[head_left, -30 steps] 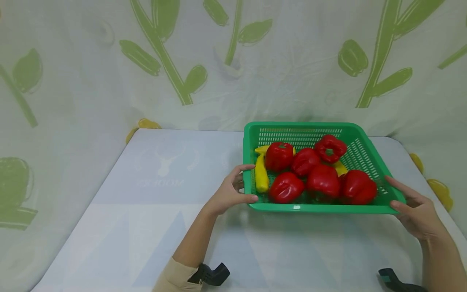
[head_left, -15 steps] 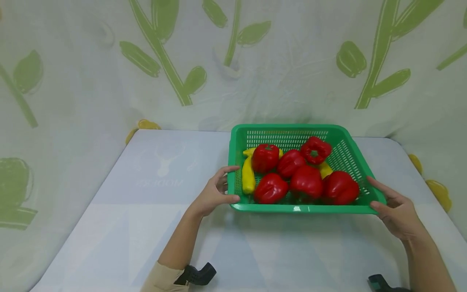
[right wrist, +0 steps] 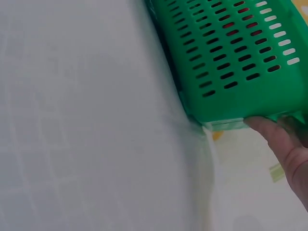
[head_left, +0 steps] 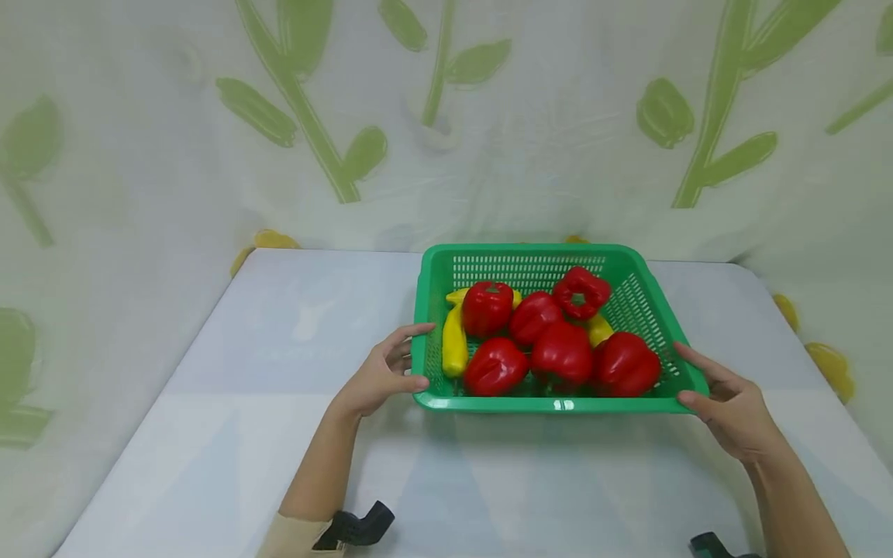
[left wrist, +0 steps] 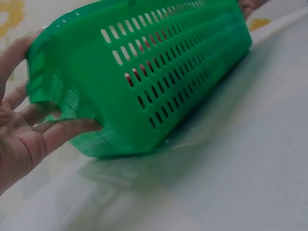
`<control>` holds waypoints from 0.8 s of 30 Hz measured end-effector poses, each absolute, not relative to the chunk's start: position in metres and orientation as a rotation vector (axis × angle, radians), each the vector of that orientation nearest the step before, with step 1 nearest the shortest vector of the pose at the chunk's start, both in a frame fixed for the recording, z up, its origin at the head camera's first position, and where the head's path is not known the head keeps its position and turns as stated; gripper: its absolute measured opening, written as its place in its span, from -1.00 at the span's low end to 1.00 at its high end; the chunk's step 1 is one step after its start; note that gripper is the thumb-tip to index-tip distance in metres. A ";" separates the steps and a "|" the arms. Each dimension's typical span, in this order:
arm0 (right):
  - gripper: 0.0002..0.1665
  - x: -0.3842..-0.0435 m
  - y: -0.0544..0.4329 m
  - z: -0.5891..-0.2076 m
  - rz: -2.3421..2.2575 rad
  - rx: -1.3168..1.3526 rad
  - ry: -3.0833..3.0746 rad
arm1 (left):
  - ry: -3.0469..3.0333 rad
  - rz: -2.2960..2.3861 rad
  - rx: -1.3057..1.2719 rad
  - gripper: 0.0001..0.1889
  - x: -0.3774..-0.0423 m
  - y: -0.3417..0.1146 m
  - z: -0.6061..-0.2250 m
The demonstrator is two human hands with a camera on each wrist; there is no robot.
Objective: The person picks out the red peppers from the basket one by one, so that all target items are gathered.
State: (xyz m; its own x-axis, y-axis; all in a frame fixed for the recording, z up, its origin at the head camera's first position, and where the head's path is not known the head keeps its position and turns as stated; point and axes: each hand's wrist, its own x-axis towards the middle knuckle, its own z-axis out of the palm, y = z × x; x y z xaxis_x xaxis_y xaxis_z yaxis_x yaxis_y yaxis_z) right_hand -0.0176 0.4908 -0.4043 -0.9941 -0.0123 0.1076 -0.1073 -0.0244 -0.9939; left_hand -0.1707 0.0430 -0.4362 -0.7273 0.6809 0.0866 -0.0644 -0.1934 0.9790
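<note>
Both hands hold a green plastic basket point(head_left: 502, 404) with slotted walls, one at each short end. My left hand point(head_left: 377, 378) grips its left rim, thumb near the front corner; the left wrist view shows the fingers curled at the end wall point(left wrist: 72, 86). At the opposite end my right hand point(head_left: 736, 411) grips the right rim, with part of its fingers hidden beneath. Several red bell peppers point(head_left: 562, 353) lie inside the basket. Long yellow peppers point(head_left: 455, 345) lie along its left side, others partly hidden under the red ones. In the left wrist view the basket's underside is close over the table.
The white table point(head_left: 209, 434) with pale blue triangles extends left and in front of the basket. Behind it hangs a pale curtain-like backdrop point(head_left: 544, 170) printed with green plants. A black wrist mount point(head_left: 359, 527) sits on the left forearm, another point(head_left: 711, 545) at the right.
Both hands have carried the basket to the left and slightly toward me, with the peppers staying in place inside. The grip on both ends is unchanged.
</note>
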 end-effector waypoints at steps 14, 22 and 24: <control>-0.21 -0.037 0.511 -0.392 1.904 0.218 -2.576 | 1.573 1.939 0.748 -0.06 -0.181 0.035 -0.432; -0.17 -0.041 0.516 -0.392 2.151 0.361 -2.464 | 1.588 1.915 0.736 -0.06 -0.178 0.036 -0.433; -0.18 -0.040 0.518 -0.391 2.179 0.403 -2.461 | 1.605 1.897 0.727 -0.06 -0.176 0.036 -0.432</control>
